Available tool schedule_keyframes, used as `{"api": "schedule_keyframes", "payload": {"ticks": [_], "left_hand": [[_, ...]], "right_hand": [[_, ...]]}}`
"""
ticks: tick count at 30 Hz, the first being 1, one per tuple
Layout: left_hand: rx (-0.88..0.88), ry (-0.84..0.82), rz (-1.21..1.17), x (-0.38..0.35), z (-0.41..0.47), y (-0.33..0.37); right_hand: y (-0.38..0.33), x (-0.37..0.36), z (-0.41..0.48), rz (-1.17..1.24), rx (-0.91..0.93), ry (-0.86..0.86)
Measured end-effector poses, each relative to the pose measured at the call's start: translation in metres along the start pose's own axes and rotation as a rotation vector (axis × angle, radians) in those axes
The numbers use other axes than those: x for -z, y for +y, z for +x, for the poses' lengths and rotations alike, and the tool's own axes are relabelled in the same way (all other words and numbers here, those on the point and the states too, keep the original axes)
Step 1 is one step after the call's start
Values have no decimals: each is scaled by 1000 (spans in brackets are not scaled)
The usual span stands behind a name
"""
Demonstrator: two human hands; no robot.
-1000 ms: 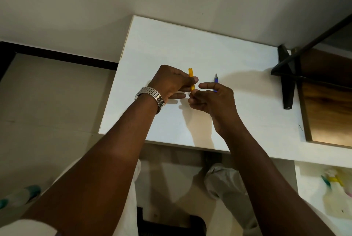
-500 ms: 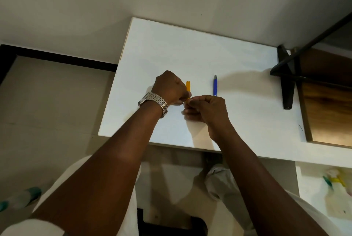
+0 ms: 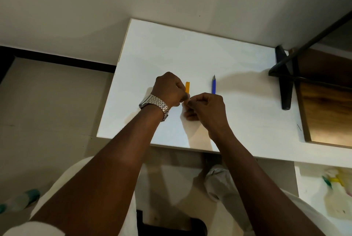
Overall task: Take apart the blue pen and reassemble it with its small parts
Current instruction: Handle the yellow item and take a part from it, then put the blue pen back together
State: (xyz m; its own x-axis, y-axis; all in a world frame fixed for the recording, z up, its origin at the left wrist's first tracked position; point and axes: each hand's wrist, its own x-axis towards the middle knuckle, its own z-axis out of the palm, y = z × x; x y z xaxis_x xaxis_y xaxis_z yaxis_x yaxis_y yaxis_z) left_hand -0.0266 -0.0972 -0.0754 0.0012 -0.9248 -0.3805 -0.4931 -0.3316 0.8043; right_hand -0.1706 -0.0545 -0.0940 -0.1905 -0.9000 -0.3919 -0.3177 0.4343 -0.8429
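Note:
A blue pen point(image 3: 214, 85) lies on the white table point(image 3: 190, 49), tip pointing away from me, just beyond my right hand and apart from it. My left hand point(image 3: 169, 89), with a metal watch on its wrist, is closed around an orange pen piece point(image 3: 187, 87) whose upper end sticks out past the fingers. My right hand point(image 3: 205, 108) is curled with its fingertips pinched together against the left hand's fingertips at the orange piece's lower end. What the right fingers pinch is hidden.
A black stand foot point(image 3: 285, 81) and a dark wooden board point(image 3: 327, 110) occupy the table's right side. The table's near edge runs just behind my wrists. A spray bottle point(image 3: 335, 197) lies on a lower surface at bottom right.
Both hands have drawn back toward me and lowered. The orange piece sits deeper in my left fist. More of the blue pen shows as my right hand moved off it.

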Motion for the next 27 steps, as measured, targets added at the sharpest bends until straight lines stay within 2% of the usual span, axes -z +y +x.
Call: {"api": "schedule_keyframes", "payload": {"ticks": [4, 7, 9, 13, 18, 21, 27], "left_hand": [[-44, 59, -7, 3, -1, 7], [-88, 99, -6, 3, 0, 12], [-109, 105, -8, 1, 1, 14], [-173, 98, 5, -3, 1, 16], [-234, 37, 27, -14, -2, 16], [-272, 4, 119, -22, -4, 17], [-540, 35, 416, -40, -13, 23]], "right_hand": [[-11, 24, 3, -138, 177, 99], [-16, 50, 8, -475, 340, 248], [-15, 63, 10, -675, 310, 257], [-7, 63, 7, -951, 106, 139], [-8, 59, 6, -846, -8, 70], [-12, 60, 5, -820, -38, 72], [-31, 74, -7, -899, 27, 155]]}}
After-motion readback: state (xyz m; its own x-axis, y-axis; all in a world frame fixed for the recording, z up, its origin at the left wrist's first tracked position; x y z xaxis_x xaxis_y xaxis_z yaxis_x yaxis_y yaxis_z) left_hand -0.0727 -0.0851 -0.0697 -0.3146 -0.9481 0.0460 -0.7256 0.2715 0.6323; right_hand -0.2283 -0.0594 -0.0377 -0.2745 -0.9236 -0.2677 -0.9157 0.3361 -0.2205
